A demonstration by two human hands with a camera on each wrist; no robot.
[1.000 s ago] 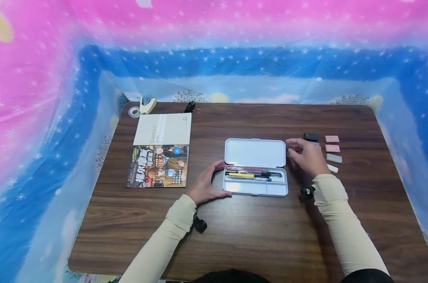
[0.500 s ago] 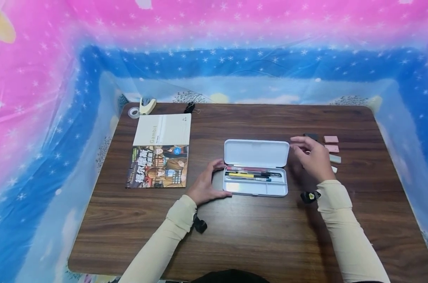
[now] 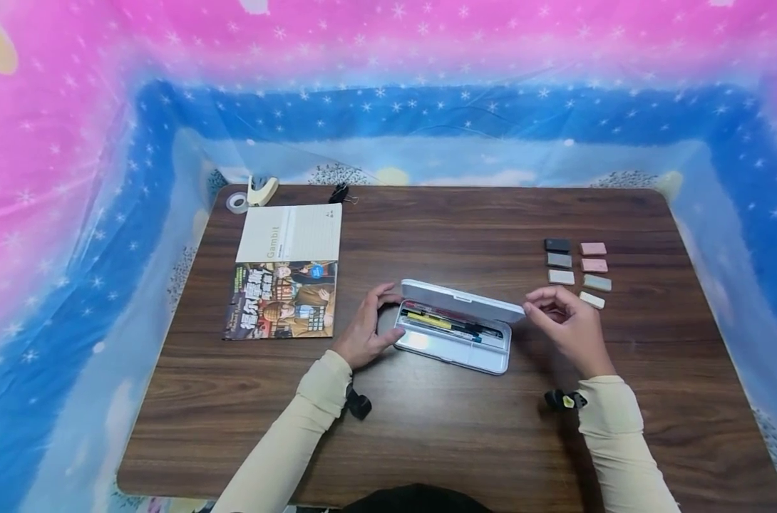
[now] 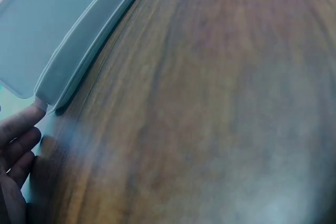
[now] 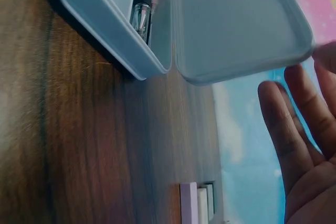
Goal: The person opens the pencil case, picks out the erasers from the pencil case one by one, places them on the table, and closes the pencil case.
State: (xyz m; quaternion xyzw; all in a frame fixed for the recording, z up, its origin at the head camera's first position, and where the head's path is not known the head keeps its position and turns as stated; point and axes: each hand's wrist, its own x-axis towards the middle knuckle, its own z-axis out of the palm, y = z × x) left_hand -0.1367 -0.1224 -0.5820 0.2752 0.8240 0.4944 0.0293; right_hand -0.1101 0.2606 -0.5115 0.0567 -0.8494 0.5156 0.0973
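Observation:
A white pencil case lies at the table's middle, angled slightly, with several pens in its tray. Its lid stands half lowered over the tray. My left hand holds the case's left end between thumb and fingers; a fingertip touches its corner. My right hand is at the lid's right corner, fingers loosely extended beside the lid's edge. In the right wrist view the pens show under the raised lid.
Several small erasers lie in two columns at the right. A beige notebook overlaps a comic book at the left. A tape roll, a small dispenser and a black binder clip sit at the far left edge.
The lid, lying flat open before, has swung down to half closed. My right hand came toward me with it, uncovering the erasers. The case has turned slightly.

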